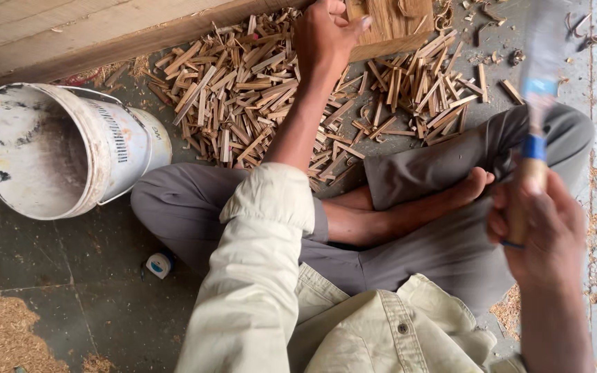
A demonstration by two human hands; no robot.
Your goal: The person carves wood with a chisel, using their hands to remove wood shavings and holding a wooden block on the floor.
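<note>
I sit cross-legged on the floor. My left hand [326, 33] reaches forward and grips a wooden block [399, 24] standing at the top of the view. My right hand [544, 224] is raised near my knee, closed around the wooden handle of a cutting tool [537, 103] with a blue band; its blade points up and is blurred by motion. A heap of short split wood sticks [243, 90] lies on the floor in front of my legs, on both sides of my left arm.
A white plastic bucket [108, 138] lies tilted at the left. A wooden plank [91, 34] runs along the top left. Sawdust [1, 331] is piled at the lower left. A small white and blue object [159, 264] lies by my left knee.
</note>
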